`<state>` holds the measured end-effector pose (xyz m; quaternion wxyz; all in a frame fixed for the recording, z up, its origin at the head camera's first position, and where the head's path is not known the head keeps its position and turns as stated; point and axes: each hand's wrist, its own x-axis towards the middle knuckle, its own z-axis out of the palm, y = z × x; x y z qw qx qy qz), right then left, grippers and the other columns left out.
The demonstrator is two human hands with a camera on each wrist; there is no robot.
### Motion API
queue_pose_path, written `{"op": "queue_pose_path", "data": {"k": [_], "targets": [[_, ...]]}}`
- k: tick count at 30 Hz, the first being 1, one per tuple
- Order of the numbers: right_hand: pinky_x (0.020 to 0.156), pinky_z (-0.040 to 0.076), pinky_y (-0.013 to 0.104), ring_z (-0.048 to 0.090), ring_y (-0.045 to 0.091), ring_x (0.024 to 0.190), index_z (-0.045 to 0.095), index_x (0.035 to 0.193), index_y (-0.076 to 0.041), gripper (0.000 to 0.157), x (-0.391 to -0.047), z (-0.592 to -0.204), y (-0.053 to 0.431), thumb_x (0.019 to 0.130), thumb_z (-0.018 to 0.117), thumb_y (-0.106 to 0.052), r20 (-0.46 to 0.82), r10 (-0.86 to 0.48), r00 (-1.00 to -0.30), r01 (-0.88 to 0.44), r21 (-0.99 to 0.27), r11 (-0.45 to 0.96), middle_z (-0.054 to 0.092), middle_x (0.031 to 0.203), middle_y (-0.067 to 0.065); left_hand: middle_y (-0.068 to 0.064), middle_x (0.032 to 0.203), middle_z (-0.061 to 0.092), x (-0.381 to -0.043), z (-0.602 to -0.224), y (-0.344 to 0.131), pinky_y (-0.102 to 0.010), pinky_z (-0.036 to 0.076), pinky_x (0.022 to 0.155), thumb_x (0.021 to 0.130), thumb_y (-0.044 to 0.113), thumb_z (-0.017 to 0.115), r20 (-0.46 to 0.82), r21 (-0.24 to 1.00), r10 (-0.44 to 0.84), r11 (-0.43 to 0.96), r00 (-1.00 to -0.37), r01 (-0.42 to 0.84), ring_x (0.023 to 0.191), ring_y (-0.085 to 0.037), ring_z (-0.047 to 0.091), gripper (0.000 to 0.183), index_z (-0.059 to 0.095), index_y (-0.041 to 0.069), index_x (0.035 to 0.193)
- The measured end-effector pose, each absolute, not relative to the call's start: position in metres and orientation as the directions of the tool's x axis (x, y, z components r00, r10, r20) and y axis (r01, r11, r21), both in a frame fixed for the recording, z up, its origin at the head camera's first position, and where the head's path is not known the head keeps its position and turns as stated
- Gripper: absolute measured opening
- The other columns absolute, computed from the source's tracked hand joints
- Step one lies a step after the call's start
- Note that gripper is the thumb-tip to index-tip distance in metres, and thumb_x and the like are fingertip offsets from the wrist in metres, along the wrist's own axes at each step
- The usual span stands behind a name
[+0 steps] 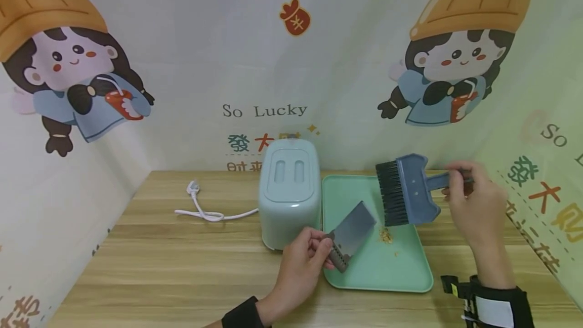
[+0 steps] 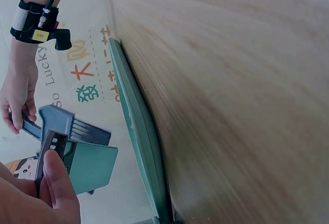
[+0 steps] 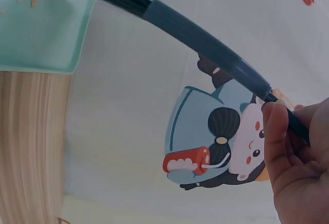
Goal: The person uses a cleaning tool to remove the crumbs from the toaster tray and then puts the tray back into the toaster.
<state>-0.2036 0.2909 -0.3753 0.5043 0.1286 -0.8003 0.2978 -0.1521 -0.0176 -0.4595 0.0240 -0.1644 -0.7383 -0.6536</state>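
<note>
My left hand [image 1: 301,259] grips a flat metal scraper [image 1: 357,227] by its dark handle, thumb on top. The blade slants over the left half of a light green tray [image 1: 387,273], and mirrors its green in the left wrist view. With my right hand [image 1: 479,209] I hold a wide blue brush [image 1: 415,191] by its narrow handle. Its black bristles point left, raised above the tray's far right part. A small heap of tan crumbs [image 1: 386,236] lies on the tray below the bristles, with a few loose bits nearby.
A pale green two-slot toaster [image 1: 291,221] stands right beside the tray's left edge. Its white cord and plug [image 1: 209,214] lie on the wooden table [image 1: 159,267] to the left. A printed cloth [image 1: 346,65] hangs behind the table and along its sides.
</note>
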Motion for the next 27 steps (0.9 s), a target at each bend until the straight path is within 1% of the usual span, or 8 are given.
{"op": "queue_pose_path", "data": {"k": [2,5,9,13,18,22,25,27], "targets": [[0.048,0.042,0.003,0.053,-0.010,0.053,0.062,0.103,0.003,0.015,-0.202,-0.374,0.291,0.096,0.054,-0.008,0.871,0.159,-0.464,-0.510,-0.410,0.756,0.065,0.071,0.014,-0.006,0.081,0.063,-0.152,-0.459,-0.017,-0.039,0.058,0.063,0.097,0.018,0.058,0.245,0.959,0.213,0.089,-0.946,0.269,0.067,-0.020,0.065,0.011,0.055,0.010,0.103],[0.049,0.045,0.005,0.057,-0.005,0.053,0.061,0.106,0.001,0.018,-0.204,-0.376,0.286,0.097,0.054,-0.012,0.837,0.223,-0.500,-0.513,-0.494,0.702,0.066,0.074,0.013,-0.006,0.081,0.063,-0.151,-0.457,-0.016,-0.040,0.058,0.063,0.097,0.018,0.058,0.239,0.962,0.218,0.083,-0.946,0.262,0.068,-0.020,0.065,0.011,0.055,0.009,0.103],[0.048,0.044,0.006,0.056,-0.005,0.055,0.062,0.107,-0.002,0.015,-0.207,-0.380,0.284,0.096,0.056,-0.009,0.839,0.139,-0.526,-0.501,-0.437,0.747,0.066,0.077,0.009,-0.006,0.081,0.063,-0.150,-0.456,-0.015,-0.040,0.058,0.063,0.097,0.019,0.057,0.241,0.961,0.220,0.081,-0.945,0.264,0.067,-0.019,0.065,0.011,0.055,0.009,0.104],[0.047,0.041,0.005,0.052,-0.010,0.057,0.063,0.105,-0.001,0.013,-0.208,-0.382,0.290,0.093,0.057,-0.002,0.865,0.059,-0.497,-0.513,-0.348,0.785,0.066,0.074,0.010,-0.006,0.080,0.063,-0.150,-0.456,-0.016,-0.039,0.058,0.063,0.097,0.020,0.057,0.246,0.959,0.215,0.087,-0.945,0.269,0.067,-0.019,0.065,0.012,0.055,0.009,0.103],[0.049,0.041,0.003,0.052,-0.011,0.055,0.061,0.103,0.004,0.012,-0.201,-0.374,0.293,0.092,0.056,0.002,0.861,0.119,-0.495,-0.545,-0.414,0.729,0.063,0.073,0.014,-0.008,0.080,0.063,-0.151,-0.456,-0.017,-0.039,0.058,0.062,0.098,0.018,0.057,0.258,0.956,0.203,0.090,-0.945,0.280,0.067,-0.020,0.065,0.014,0.055,0.006,0.104],[0.049,0.049,0.010,0.059,0.004,0.054,0.057,0.105,0.008,0.013,-0.184,-0.358,0.276,0.095,0.053,0.002,0.792,0.149,-0.593,-0.606,-0.560,0.565,0.059,0.074,0.017,-0.012,0.080,0.062,-0.146,-0.444,-0.016,-0.041,0.058,0.063,0.098,0.012,0.055,0.256,0.956,0.199,0.091,-0.946,0.277,0.067,-0.025,0.065,0.013,0.055,0.001,0.105],[0.051,0.053,0.018,0.061,0.013,0.057,0.054,0.108,0.009,0.014,-0.176,-0.350,0.259,0.096,0.051,0.002,0.712,0.077,-0.698,-0.620,-0.654,0.434,0.058,0.076,0.019,-0.016,0.081,0.062,-0.141,-0.434,-0.015,-0.043,0.058,0.064,0.098,0.007,0.054,0.243,0.960,0.198,0.089,-0.950,0.264,0.068,-0.029,0.065,0.011,0.054,-0.002,0.105],[0.052,0.055,0.020,0.061,0.016,0.059,0.053,0.108,0.007,0.013,-0.175,-0.349,0.251,0.097,0.050,0.001,0.669,0.017,-0.743,-0.602,-0.679,0.420,0.058,0.077,0.019,-0.016,0.081,0.062,-0.139,-0.430,-0.014,-0.044,0.057,0.064,0.098,0.005,0.053,0.237,0.963,0.199,0.085,-0.951,0.257,0.069,-0.030,0.064,0.010,0.054,-0.003,0.105]]}}
